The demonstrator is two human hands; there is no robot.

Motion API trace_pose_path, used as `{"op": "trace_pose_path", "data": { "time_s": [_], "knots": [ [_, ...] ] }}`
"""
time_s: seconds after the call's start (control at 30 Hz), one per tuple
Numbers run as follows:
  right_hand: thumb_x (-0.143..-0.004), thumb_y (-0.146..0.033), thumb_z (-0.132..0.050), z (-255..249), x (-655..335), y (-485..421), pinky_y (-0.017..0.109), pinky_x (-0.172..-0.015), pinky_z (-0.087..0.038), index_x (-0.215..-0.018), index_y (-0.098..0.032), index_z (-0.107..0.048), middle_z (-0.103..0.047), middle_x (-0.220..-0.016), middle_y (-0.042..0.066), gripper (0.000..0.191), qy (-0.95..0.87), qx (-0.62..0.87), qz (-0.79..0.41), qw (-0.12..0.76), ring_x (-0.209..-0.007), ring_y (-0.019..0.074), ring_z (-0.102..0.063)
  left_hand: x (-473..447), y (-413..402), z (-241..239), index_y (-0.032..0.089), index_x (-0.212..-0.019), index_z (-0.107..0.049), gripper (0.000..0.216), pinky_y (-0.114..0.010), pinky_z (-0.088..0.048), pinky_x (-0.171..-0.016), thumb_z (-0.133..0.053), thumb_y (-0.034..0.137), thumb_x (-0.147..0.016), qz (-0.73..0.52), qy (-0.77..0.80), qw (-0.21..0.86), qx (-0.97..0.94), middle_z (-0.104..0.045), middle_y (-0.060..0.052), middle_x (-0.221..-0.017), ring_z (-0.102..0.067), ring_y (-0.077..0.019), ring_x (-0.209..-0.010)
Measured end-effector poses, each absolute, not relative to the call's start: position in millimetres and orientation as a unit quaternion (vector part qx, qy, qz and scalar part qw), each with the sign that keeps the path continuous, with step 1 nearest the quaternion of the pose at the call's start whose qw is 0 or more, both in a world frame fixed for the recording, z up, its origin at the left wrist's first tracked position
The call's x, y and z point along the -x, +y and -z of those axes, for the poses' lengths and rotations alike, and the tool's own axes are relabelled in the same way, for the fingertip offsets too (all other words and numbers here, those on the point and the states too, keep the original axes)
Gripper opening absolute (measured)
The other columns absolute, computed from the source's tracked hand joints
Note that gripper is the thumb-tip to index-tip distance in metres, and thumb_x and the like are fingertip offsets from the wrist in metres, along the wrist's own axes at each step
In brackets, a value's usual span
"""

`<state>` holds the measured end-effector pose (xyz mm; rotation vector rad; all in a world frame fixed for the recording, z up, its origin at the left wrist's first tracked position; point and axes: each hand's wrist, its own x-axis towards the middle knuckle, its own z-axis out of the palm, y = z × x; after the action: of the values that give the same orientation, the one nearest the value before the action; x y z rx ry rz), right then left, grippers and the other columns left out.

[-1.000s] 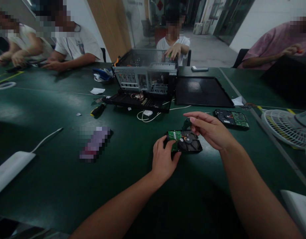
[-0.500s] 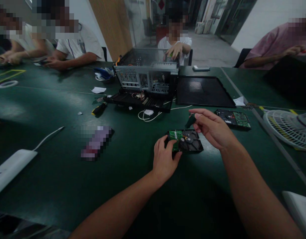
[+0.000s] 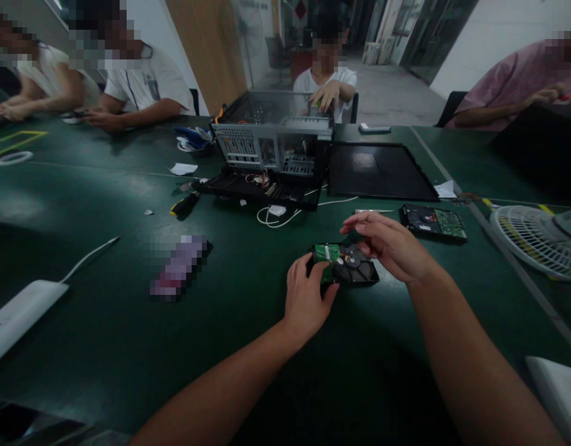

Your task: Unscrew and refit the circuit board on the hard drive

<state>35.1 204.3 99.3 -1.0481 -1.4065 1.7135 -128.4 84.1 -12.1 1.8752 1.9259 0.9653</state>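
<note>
A hard drive (image 3: 348,266) lies circuit side up on the green table (image 3: 104,322), its green board towards the left. My left hand (image 3: 308,298) grips the drive's left end, fingers curled over its edge. My right hand (image 3: 390,246) hovers over the drive's far right part. Its fingers are pinched on a small dark tool (image 3: 355,238), which points down at the drive. Most of the tool is hidden by the fingers.
A second hard drive (image 3: 434,222) lies to the right, near a white fan (image 3: 531,238). Behind stand an open computer case (image 3: 274,145), a black side panel (image 3: 378,170), a white cable (image 3: 276,214) and a yellow-black screwdriver (image 3: 183,203). Several other people sit round the table.
My right hand lifted the dark tool a little, then came down and left onto the drive. My left hand has kept its grip on the drive.
</note>
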Motion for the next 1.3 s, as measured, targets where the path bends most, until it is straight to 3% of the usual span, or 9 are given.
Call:
{"op": "trace_pose_path", "data": {
  "time_s": [0.17, 0.37, 0.5, 0.67, 0.77, 0.87, 1.0, 1.1, 1.3],
  "knots": [
    [-0.084, -0.035, -0.077, -104.0, -32.9, 202.2, 0.029, -0.048, -0.029, -0.114, -0.025, -0.079, -0.075, -0.108, 0.007, 0.032, -0.534, 0.387, -0.680, 0.320, -0.060, 0.0106, -0.050, 127.8, 84.7, 14.0, 0.028, -0.135, -0.061, 0.046, -0.062, -0.042, -0.119, -0.075, 0.030, -0.092, -0.337, 0.669, 0.141, -0.647, -0.048, -0.012, -0.152, -0.045, -0.0361, -0.145],
    [-0.088, -0.038, -0.077, -100.2, -35.8, 204.9, 0.030, -0.054, -0.042, -0.109, -0.023, -0.081, -0.069, -0.083, 0.005, 0.026, -0.514, 0.379, -0.696, 0.329, -0.065, 0.0144, -0.057, 128.0, 84.7, 14.0, 0.027, -0.134, -0.062, 0.044, -0.060, -0.042, -0.120, -0.075, 0.029, -0.091, -0.342, 0.669, 0.139, -0.645, -0.049, -0.013, -0.150, -0.046, -0.0359, -0.145],
    [-0.087, -0.039, -0.081, -100.1, -40.7, 205.9, 0.029, -0.054, -0.040, -0.106, -0.022, -0.079, -0.065, -0.071, 0.002, 0.026, -0.539, 0.389, -0.673, 0.325, -0.062, 0.0138, -0.054, 128.6, 84.4, 12.7, 0.026, -0.135, -0.062, 0.044, -0.060, -0.041, -0.120, -0.074, 0.030, -0.093, -0.339, 0.668, 0.138, -0.648, -0.048, -0.013, -0.151, -0.044, -0.0360, -0.146],
    [-0.079, -0.037, -0.089, -98.8, -41.1, 207.4, 0.026, -0.054, -0.038, -0.102, -0.023, -0.080, -0.064, -0.081, 0.000, 0.028, -0.549, 0.396, -0.640, 0.362, -0.064, 0.0106, -0.050, 128.7, 84.6, 12.2, 0.027, -0.134, -0.062, 0.044, -0.060, -0.041, -0.120, -0.074, 0.030, -0.092, -0.334, 0.669, 0.141, -0.649, -0.048, -0.012, -0.151, -0.045, -0.0356, -0.145],
    [-0.082, -0.038, -0.086, -96.3, -39.3, 208.9, 0.026, -0.054, -0.037, -0.109, -0.025, -0.081, -0.060, -0.079, -0.001, 0.030, -0.548, 0.401, -0.630, 0.377, -0.063, 0.0101, -0.048, 128.5, 84.8, 12.8, 0.029, -0.134, -0.062, 0.044, -0.060, -0.041, -0.120, -0.075, 0.030, -0.092, -0.335, 0.671, 0.143, -0.645, -0.048, -0.011, -0.151, -0.045, -0.0355, -0.145],
    [-0.083, -0.041, -0.086, -93.2, -38.6, 210.7, 0.027, -0.056, -0.039, -0.100, -0.023, -0.079, -0.060, -0.078, -0.001, 0.025, -0.558, 0.414, -0.604, 0.391, -0.066, 0.0109, -0.050, 128.7, 84.9, 12.8, 0.027, -0.133, -0.062, 0.043, -0.060, -0.042, -0.120, -0.075, 0.030, -0.092, -0.336, 0.671, 0.144, -0.645, -0.048, -0.012, -0.151, -0.045, -0.0358, -0.145],
    [-0.076, -0.046, -0.092, -89.5, -37.1, 210.9, 0.029, -0.059, -0.045, -0.093, -0.022, -0.068, -0.064, -0.082, -0.001, 0.038, -0.583, 0.441, -0.558, 0.392, -0.065, 0.0109, -0.055, 129.1, 85.1, 13.2, 0.026, -0.133, -0.063, 0.043, -0.060, -0.041, -0.120, -0.074, 0.030, -0.092, -0.334, 0.669, 0.140, -0.649, -0.048, -0.013, -0.152, -0.045, -0.0363, -0.145],
    [-0.073, -0.048, -0.092, -87.6, -34.6, 208.8, 0.029, -0.057, -0.047, -0.099, -0.022, -0.066, -0.065, -0.088, -0.001, 0.045, -0.609, 0.451, -0.512, 0.405, -0.064, 0.0114, -0.058, 129.3, 85.2, 14.4, 0.026, -0.134, -0.063, 0.043, -0.060, -0.041, -0.120, -0.074, 0.030, -0.092, -0.335, 0.669, 0.136, -0.649, -0.048, -0.014, -0.151, -0.045, -0.0364, -0.145],
    [-0.077, -0.044, -0.089, -79.4, -36.0, 209.1, 0.028, -0.057, -0.045, -0.102, -0.024, -0.070, -0.064, -0.087, 0.000, 0.037, -0.695, 0.448, -0.400, 0.395, -0.066, 0.0129, -0.056, 129.5, 85.1, 13.9, 0.027, -0.134, -0.064, 0.044, -0.061, -0.043, -0.118, -0.075, 0.031, -0.092, -0.339, 0.667, 0.139, -0.649, -0.050, -0.013, -0.151, -0.047, -0.0373, -0.144]
  ]
}}
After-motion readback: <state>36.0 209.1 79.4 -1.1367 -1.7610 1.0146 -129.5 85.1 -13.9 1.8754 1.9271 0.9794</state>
